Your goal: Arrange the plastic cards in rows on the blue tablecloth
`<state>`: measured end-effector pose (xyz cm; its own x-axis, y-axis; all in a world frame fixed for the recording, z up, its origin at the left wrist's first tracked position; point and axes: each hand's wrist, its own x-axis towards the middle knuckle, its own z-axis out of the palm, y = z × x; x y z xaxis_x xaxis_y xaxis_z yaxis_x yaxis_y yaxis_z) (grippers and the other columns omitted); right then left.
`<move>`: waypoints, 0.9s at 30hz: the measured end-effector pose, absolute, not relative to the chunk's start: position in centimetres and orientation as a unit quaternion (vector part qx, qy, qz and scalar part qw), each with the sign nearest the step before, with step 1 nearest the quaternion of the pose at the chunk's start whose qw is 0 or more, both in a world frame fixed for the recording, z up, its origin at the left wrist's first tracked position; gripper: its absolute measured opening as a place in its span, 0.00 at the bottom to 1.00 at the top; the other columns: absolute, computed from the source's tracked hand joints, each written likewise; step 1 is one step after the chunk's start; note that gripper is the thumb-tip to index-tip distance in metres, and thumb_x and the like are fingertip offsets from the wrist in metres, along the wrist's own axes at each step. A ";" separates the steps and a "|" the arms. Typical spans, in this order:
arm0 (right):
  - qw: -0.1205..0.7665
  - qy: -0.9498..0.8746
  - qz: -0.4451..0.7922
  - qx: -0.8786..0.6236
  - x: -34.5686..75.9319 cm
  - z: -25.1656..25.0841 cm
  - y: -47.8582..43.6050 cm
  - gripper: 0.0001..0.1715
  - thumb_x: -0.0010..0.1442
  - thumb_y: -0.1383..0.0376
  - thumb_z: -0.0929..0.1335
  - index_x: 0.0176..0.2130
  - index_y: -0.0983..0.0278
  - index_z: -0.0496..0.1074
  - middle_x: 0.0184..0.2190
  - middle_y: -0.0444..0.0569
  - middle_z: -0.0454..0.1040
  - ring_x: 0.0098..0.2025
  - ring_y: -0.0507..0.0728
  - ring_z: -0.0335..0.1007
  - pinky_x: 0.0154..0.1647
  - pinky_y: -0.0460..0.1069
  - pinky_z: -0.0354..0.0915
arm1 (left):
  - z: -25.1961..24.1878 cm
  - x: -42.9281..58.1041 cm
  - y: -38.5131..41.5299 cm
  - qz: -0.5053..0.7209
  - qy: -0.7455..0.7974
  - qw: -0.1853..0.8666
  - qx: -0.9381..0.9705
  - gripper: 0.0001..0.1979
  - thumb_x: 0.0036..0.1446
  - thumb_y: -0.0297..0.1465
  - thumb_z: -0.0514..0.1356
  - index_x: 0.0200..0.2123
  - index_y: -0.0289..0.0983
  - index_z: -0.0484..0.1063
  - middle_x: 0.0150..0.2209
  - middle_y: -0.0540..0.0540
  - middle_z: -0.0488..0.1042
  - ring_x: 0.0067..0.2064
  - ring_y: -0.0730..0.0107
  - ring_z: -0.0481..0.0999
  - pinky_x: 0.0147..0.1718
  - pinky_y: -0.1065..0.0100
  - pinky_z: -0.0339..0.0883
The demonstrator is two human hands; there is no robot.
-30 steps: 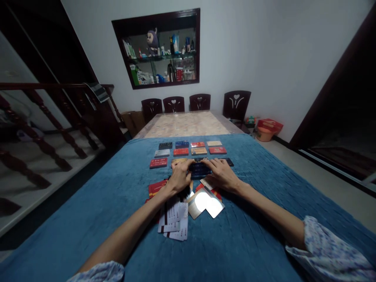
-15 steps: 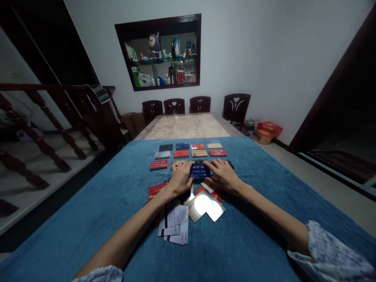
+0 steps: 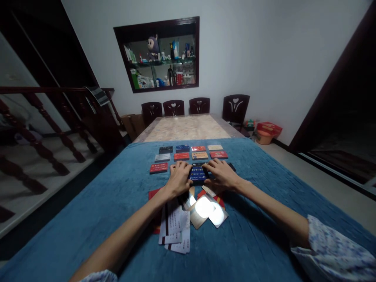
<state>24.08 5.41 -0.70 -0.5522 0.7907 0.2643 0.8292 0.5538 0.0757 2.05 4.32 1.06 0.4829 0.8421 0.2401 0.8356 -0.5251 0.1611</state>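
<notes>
Midway across the blue-clothed table, just short of the rows of cards toward its far edge, the dark blue card lies long axis side to side, squarely between left hand and right hand, each seemingly pinching one short end, neither nearer.

White wall; dark chairs — dim light.
</notes>
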 end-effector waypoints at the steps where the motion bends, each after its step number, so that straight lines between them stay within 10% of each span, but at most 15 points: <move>1: 0.095 -0.878 -0.093 -0.460 24.0 -0.5 5.6 0.33 0.59 0.52 0.70 0.59 0.62 0.67 0.51 0.58 0.72 0.52 0.65 0.62 0.45 0.55 0.59 | 1.2 2.0 4.5 0.140 0.490 0.016 0.860 0.24 0.51 0.25 0.63 0.53 0.39 0.68 0.55 0.41 0.68 0.58 0.52 0.61 0.53 0.50 0.56; 27: -0.008 -0.873 -0.073 -0.483 19.8 4.8 14.4 0.23 0.58 0.53 0.70 0.51 0.61 0.72 0.50 0.59 0.74 0.53 0.68 0.65 0.47 0.57 0.63 | 4.4 0.1 14.4 0.042 0.533 -0.023 0.845 0.19 0.51 0.32 0.63 0.48 0.39 0.74 0.52 0.38 0.71 0.56 0.45 0.63 0.51 0.47 0.58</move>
<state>19.80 14.39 4.82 -0.5340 0.8436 0.0569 0.8413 0.5235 0.1348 0.06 14.38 4.39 0.4286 0.8983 0.0968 0.9023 -0.4311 0.0057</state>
